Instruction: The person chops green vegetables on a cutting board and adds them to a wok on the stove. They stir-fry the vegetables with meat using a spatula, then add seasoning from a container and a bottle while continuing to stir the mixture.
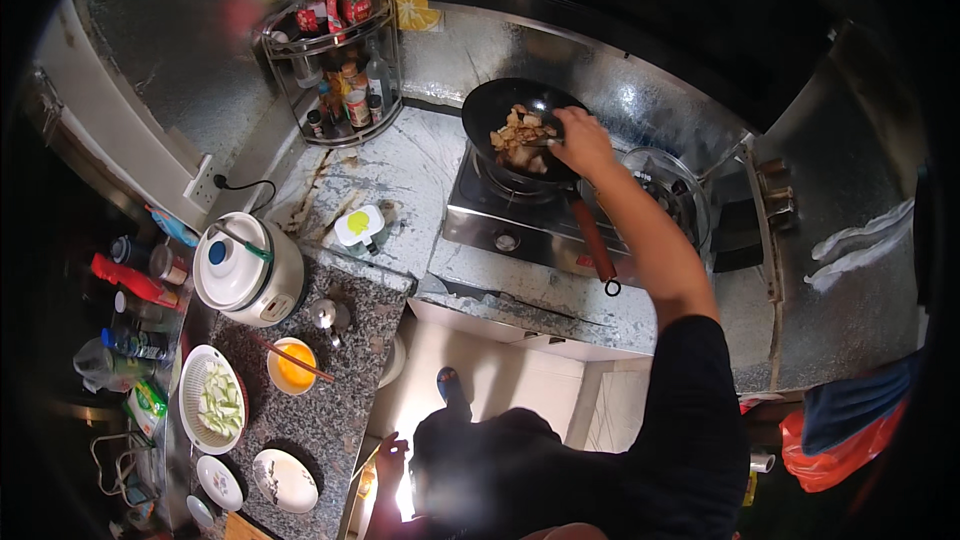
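Your left hand point(390, 455) hangs low by your body near the counter edge, fingers loose and open, holding nothing. Beside it on the speckled counter point(350, 340) sit a bowl of beaten egg point(291, 365) with chopsticks and a white rice cooker point(245, 268). Your right arm stretches far out over the stove point(520, 225). Your right hand point(582, 140) is closed around a spatula point(540, 141) that pokes into the food in the black wok point(520, 130). The wok's red handle point(592, 240) sticks out past the stove's front edge, just under your forearm.

Home kitchen: gas stove point(520, 225), wok point(515, 125), rice cooker point(245, 270).
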### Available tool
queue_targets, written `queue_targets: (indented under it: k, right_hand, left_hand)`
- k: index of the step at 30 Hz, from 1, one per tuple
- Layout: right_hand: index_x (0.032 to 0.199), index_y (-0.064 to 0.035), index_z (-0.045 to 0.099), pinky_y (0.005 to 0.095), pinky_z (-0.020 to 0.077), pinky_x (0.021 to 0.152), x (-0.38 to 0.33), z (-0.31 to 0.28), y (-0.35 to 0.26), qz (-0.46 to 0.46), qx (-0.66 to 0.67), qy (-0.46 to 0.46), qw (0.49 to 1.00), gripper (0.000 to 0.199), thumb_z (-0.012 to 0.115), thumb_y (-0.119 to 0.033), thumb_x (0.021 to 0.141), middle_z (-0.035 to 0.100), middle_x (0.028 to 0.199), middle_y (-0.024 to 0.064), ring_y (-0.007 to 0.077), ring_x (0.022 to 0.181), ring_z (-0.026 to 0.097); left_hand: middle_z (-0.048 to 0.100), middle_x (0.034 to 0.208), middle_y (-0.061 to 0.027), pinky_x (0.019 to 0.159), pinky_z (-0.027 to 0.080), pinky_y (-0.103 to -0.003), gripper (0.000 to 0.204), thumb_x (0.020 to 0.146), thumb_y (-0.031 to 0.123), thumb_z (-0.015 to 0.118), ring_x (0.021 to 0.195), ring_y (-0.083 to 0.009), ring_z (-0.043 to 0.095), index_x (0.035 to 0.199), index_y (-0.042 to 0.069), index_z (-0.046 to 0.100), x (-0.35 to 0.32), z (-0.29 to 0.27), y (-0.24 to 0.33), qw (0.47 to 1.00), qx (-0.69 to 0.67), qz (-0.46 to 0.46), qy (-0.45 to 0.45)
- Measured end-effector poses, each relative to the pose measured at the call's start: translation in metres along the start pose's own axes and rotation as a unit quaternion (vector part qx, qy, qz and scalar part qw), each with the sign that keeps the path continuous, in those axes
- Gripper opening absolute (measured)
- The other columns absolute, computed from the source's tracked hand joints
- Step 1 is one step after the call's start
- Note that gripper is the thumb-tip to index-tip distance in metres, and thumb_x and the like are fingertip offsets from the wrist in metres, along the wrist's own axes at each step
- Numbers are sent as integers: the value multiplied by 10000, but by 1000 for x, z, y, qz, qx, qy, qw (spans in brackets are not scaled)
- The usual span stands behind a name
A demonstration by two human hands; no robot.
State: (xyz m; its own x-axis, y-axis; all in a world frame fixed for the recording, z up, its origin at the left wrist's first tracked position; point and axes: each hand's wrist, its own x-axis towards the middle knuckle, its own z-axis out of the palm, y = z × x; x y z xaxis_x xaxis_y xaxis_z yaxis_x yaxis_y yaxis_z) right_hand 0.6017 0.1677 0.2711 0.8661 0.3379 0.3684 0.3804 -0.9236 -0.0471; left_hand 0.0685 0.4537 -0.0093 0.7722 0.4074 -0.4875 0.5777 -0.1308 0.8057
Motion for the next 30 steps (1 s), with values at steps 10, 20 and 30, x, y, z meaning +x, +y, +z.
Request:
queue_targets:
  k: [10, 20, 30]
  right_hand:
    - [1232, -75, 443, 440, 445, 819, -101, -45, 72, 122, 69, -226, 964, 432, 488, -129, 806, 595, 988, 241, 388, 906, 575]
    - [1148, -76, 533, 446, 466, 765, -91, -104, 60, -16, 41, -266, 963, 332, 469, -106, 824, 619, 901, 228, 383, 862, 596]
    - [1046, -74, 520, 227, 421, 396, -23, -107, 144, 333, 426, -323, 777, 205, 447, -109, 858, 573, 711, 85, 120, 508, 523]
  left_hand:
    - [629, 920, -94, 643, 497, -255, 402, 849, 214, 573, 774, -129, 606, 1179, -9, 518, 50, 50, 62, 998, 0, -27, -61]
    - [508, 1195, -119, 782, 499, -380, 678, 845, 315, 606, 959, -214, 559, 1378, 94, 251, 77, 224, 289, 864, -369, -15, -343]
    - [458, 548, -19, 319, 313, -266, 158, 799, 166, 592, 384, -118, 435, 768, 77, 465, 101, 313, 363, 864, -417, 7, -282]
